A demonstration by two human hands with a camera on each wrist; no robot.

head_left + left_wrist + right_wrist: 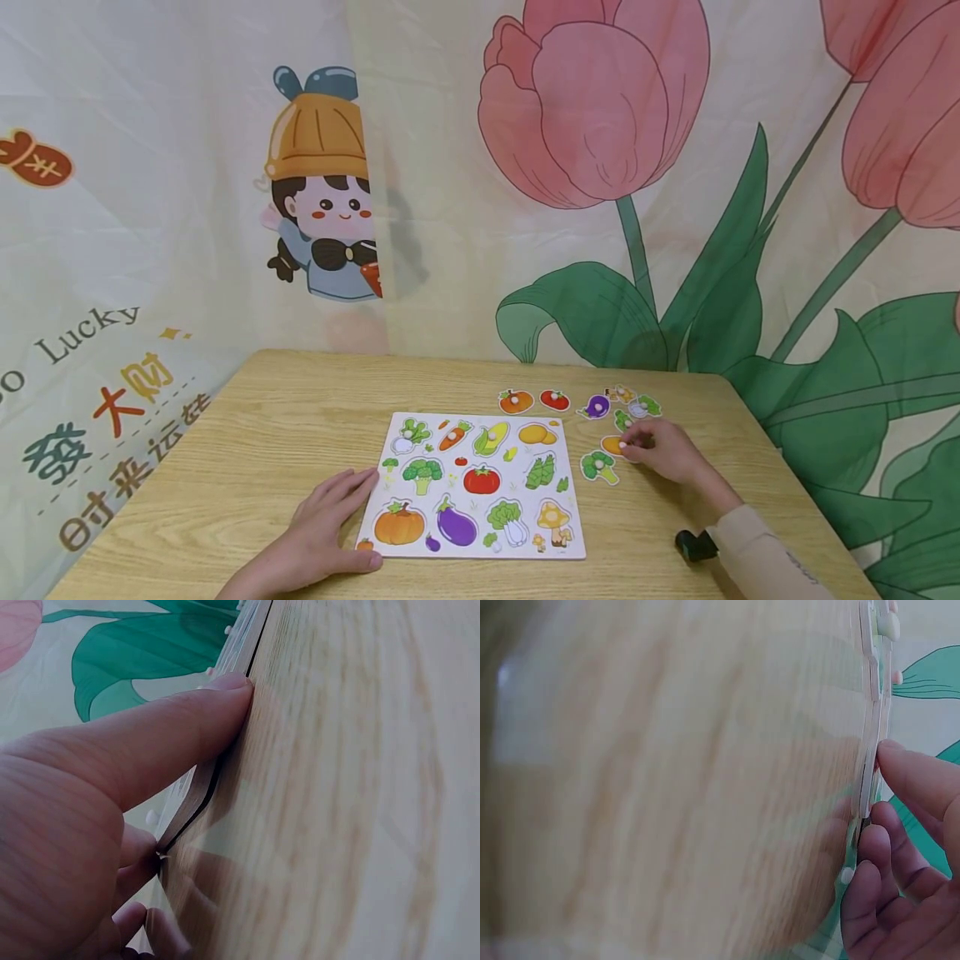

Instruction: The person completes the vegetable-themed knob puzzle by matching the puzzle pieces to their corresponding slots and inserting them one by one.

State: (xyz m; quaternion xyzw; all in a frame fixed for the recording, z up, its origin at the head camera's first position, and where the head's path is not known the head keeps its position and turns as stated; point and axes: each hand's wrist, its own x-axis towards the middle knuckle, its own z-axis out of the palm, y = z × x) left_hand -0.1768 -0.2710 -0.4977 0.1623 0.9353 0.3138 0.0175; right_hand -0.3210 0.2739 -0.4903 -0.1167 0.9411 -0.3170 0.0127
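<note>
A white vegetable puzzle board (480,457) lies on the table, with knobbed radish, carrot (453,437) and corn pieces in its top row. My left hand (318,527) rests at its left side, fairly straight fingers along the edge and thumb (202,720) touching the near-left corner. Right of the board, my right hand (663,450) pinches the knob of a yellow-orange potato puzzle piece (611,446). A broccoli piece (599,467) lies just nearer. In the right wrist view the fingertips (889,754) meet at the piece, seen edge-on at table level.
Behind the board lie a pumpkin piece (516,402), a tomato piece (555,401) and an eggplant piece (597,407). More pieces cluster behind the right hand, partly overlapping. A small black object (695,546) sits by the right sleeve. A printed curtain (442,183) hangs behind the wooden table (300,417).
</note>
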